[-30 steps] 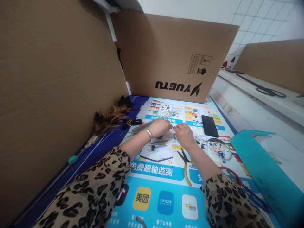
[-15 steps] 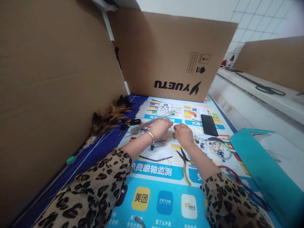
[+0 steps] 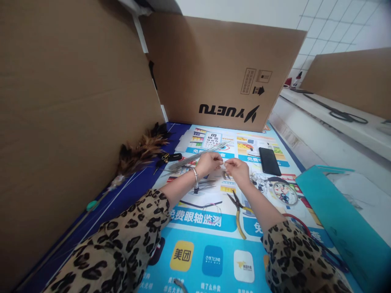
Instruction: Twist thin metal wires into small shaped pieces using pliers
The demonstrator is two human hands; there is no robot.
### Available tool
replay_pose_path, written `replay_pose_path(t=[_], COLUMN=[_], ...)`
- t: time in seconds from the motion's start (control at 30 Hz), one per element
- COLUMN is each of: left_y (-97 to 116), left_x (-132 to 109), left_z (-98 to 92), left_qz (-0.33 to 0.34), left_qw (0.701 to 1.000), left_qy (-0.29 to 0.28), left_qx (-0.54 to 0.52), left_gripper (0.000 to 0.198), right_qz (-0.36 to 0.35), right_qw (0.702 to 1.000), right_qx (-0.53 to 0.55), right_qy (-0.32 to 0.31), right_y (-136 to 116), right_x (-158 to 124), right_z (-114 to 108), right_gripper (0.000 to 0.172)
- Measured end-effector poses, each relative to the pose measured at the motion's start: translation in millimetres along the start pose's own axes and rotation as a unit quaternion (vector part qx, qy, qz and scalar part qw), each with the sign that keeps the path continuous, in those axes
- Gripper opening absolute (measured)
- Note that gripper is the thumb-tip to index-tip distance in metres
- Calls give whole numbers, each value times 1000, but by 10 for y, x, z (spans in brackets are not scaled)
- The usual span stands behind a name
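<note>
My left hand (image 3: 209,163), with a bangle at the wrist, is closed in a pinch over the middle of the printed mat. Close to its right, my right hand (image 3: 238,171) pinches too, the fingertips of both hands almost meeting. Whatever they hold is too small to make out. A bundle of thin silver wires (image 3: 191,159) lies just behind and left of my left hand. Short dark wires (image 3: 207,185) lie below that hand. Pliers with yellow handles (image 3: 238,217) rest with jaws apart in front of my right hand.
Cardboard panels (image 3: 226,53) stand at the back and left. A feather duster (image 3: 139,149) and a black-handled tool (image 3: 168,158) lie left. On the right are a phone (image 3: 270,161), a round clear dish (image 3: 285,193) and a teal box (image 3: 339,219). Scissors (image 3: 346,116) lie on a ledge.
My right hand has turned slightly and its fingers extend more toward the left hand. My left hand has shifted a little to the right. The things on the mat stay put.
</note>
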State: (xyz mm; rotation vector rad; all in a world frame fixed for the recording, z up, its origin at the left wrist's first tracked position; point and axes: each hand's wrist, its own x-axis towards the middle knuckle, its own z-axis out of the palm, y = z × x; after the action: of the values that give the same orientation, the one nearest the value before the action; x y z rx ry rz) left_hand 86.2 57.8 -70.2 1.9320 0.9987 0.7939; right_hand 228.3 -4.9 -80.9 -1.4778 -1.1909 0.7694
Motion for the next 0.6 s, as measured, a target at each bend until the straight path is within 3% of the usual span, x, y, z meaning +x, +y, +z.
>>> replay_pose_path(t=[0.17,0.27,0.4,0.6], left_y=[-13,-8,-27,-37], left_x=[30,43,55,40], left_z=[-34,-121,-185,-123], left_qz=[-68,-58,13,-18], left_qw=[979,982,996,993], left_qy=[-68,-93,-70,-85], left_qx=[-178,-155,-48,-83], left_gripper=[16,18,15,16], right_qz=[37,50,59,65], right_qw=[996,993,990,987], right_qx=[67,93,113,136], right_qy=[-38,-49,-57,-50], right_y=[-4,-6,-4,-11], right_x=[12,10,-1,-11], right_z=[-18,-33,-36,-29], right_gripper=[22,23,25,25])
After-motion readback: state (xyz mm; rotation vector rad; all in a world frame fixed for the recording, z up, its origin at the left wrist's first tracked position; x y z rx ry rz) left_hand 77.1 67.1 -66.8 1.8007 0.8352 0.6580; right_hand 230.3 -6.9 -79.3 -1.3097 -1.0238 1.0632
